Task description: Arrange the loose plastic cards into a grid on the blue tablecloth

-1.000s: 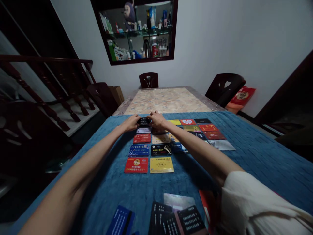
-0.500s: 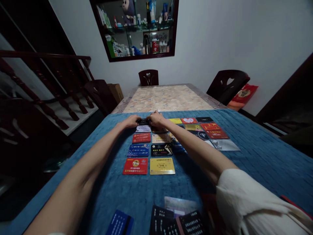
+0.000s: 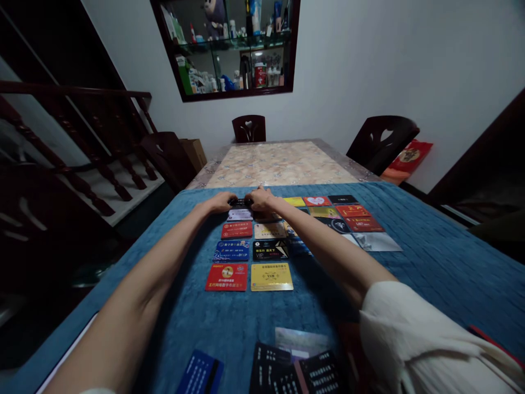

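Observation:
At the far end of the left column of cards lies a black card (image 3: 240, 202), gripped at its two sides. My left hand (image 3: 222, 202) has its fingers closed on the left edge, and my right hand (image 3: 261, 198) pinches the right edge. Just nearer sits a pale lilac card (image 3: 240, 214), then a red card (image 3: 237, 230), a blue card (image 3: 232, 251) and a larger-looking red card (image 3: 226, 277). Beside them run a beige card (image 3: 269, 231), a black VIP card (image 3: 270, 250) and a yellow card (image 3: 272, 277). My right forearm hides part of the cards behind it.
More cards, including a red one with a heart (image 3: 316, 201) and a silver one (image 3: 378, 242), lie to the right. Loose dark cards (image 3: 295, 372) and a blue card (image 3: 200, 373) are near me on the blue cloth (image 3: 197, 323). Chairs (image 3: 249, 129) stand around the table.
Both hands stay at the black card, which now shows less of its face between the fingers. The view has tipped slightly downward and shifted a little.

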`<state>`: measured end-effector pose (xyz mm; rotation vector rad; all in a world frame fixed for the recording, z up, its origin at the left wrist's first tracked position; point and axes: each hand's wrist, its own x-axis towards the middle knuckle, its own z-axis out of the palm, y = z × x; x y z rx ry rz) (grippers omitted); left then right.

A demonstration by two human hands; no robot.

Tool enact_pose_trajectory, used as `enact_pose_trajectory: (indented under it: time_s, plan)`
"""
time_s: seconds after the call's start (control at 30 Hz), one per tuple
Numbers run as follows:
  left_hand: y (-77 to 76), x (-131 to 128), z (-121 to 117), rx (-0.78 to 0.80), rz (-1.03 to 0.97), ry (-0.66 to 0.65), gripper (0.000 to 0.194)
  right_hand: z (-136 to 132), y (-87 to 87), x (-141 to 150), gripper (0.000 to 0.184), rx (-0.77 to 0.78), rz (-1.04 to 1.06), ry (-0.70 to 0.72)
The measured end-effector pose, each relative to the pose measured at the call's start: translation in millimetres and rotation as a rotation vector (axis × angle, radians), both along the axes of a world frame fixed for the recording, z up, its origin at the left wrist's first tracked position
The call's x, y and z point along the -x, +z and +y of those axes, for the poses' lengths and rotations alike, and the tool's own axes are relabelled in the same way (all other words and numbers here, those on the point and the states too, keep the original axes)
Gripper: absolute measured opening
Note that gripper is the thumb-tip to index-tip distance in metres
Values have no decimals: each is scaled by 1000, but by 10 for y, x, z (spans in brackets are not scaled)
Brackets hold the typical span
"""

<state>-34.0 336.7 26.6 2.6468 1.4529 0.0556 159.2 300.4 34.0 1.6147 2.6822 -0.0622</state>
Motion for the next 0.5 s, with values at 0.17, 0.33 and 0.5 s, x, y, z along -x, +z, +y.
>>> enact_pose_trajectory:
  time_s: [0.17,0.33,0.5]
  plan:
    - [1,1,2,4,-12,14,46,31,-8,-15,54,-10,1,9]
    - [-47,20,-16,-68,-51,63,52,-2,0,-71,52,-60,10,11]
    - [-52,48,-149,-162,-119,93,51,-149,39,-162,44,-118,32,25]
